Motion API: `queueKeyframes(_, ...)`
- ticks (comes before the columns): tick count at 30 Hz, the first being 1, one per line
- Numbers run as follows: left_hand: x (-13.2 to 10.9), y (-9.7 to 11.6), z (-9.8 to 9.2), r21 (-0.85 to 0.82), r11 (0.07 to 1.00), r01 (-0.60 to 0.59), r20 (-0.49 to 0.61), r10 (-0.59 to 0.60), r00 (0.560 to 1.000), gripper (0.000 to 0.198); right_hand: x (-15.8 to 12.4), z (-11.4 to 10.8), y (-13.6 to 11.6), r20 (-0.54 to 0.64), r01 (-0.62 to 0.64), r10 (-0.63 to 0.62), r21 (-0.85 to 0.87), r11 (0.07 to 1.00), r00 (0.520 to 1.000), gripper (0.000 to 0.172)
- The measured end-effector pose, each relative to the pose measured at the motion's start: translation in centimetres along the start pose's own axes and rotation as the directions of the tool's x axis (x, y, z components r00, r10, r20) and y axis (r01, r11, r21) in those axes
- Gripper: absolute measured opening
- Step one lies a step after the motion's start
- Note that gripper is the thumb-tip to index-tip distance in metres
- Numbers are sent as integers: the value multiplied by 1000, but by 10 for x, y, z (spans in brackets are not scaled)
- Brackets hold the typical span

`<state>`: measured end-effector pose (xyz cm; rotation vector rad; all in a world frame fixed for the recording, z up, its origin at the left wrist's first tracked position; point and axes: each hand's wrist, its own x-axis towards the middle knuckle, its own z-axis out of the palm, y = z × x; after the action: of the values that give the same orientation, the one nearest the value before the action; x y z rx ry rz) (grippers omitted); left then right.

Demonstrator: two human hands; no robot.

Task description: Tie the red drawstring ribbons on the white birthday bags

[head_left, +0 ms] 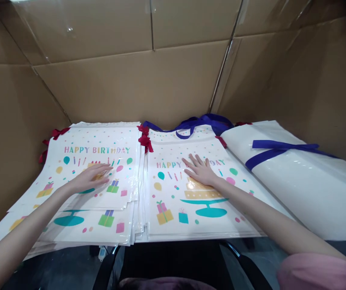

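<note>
My left hand (92, 177) rests on the left stack of white sheets (85, 139), printed with "HAPPY BIRTHDAY", balloons and gifts; its fingers are stretched out and hold nothing. On the middle stack of matching sheets (173, 189), my right hand (201, 171) lies flat with fingers spread over the lettering and cake print. Red ribbon ties (145, 141) stick out between the two stacks, and another red ribbon (60, 133) is at the left stack's top corner. A loose dark blue ribbon (205, 121) lies along the top of the middle stack.
At the right is a folded white bundle (306, 189) with a dark blue ribbon (277, 150) across it. Cardboard walls (130, 84) rise behind and at both sides. Below the front edge, a black chair (173, 264) with armrests shows.
</note>
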<state>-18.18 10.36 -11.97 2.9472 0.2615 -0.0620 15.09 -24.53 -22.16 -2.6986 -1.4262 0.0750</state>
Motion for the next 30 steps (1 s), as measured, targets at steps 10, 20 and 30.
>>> queueKeyframes(10, -51, -26, 26, 24, 998, 54, -69, -52, 996, 53, 2, 0, 1, 15, 8, -8, -14, 1000, 1000, 55)
queueKeyframes(20, -56, 1, 30, 76, 995, 64, -80, -58, 995, 49, 23, -19, -38, -127, 111, -116, -48, 993, 985, 57)
queueKeyframes(30, -68, 30, 34, 37, 998, -46, -75, 49, 996, 47, 133, -44, -133, -261, 147, -42, 398, 905, 965, 39)
